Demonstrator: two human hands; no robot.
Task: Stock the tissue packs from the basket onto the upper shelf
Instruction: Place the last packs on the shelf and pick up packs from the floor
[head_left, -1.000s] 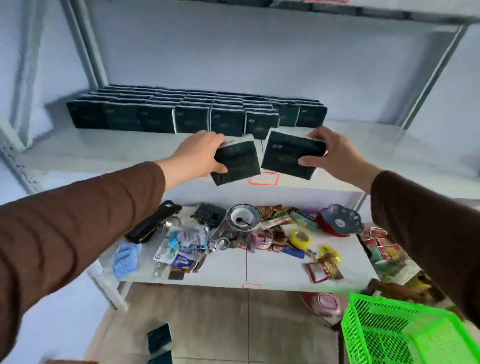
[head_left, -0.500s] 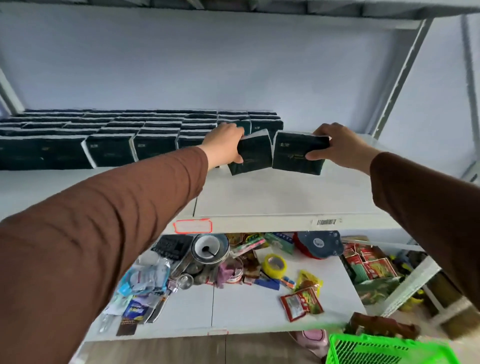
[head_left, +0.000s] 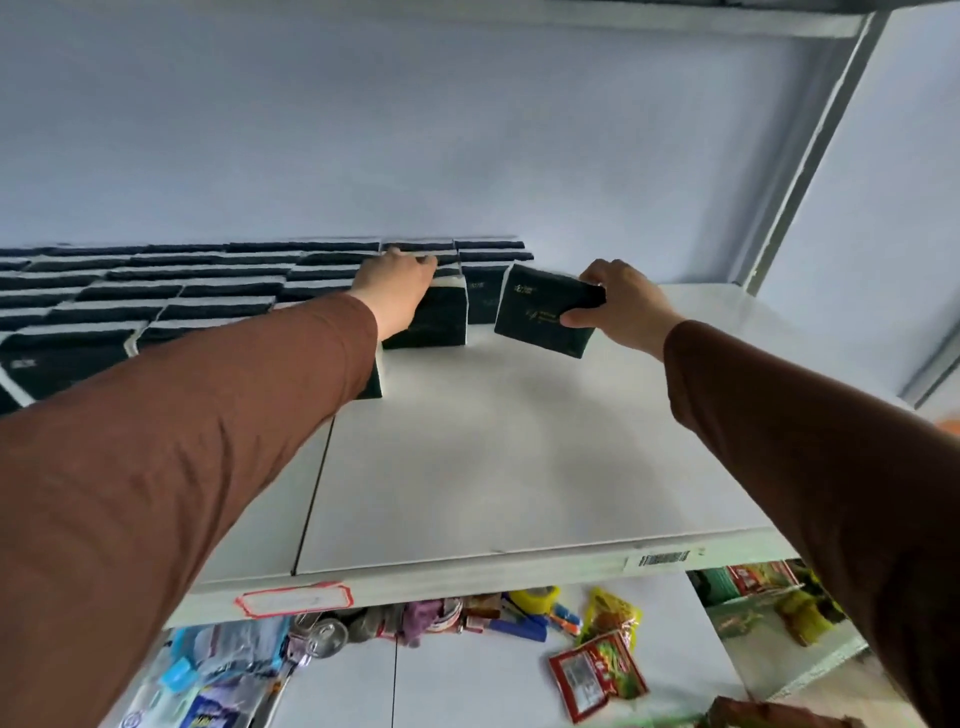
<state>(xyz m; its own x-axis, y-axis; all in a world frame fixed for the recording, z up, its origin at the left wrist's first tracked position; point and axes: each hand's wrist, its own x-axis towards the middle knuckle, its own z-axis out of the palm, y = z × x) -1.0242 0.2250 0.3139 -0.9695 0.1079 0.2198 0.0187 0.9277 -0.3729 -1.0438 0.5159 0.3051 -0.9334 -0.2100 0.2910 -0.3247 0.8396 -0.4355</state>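
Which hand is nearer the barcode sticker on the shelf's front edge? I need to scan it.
Right. The right hand holds a tissue pack at the back of the shelf, closer to the barcode sticker; the left hand is farther left.

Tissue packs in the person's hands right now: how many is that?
2. The left hand presses one tissue pack upright against the stocked rows. The right hand grips another pack, tilted, just right of them. None seems hidden.
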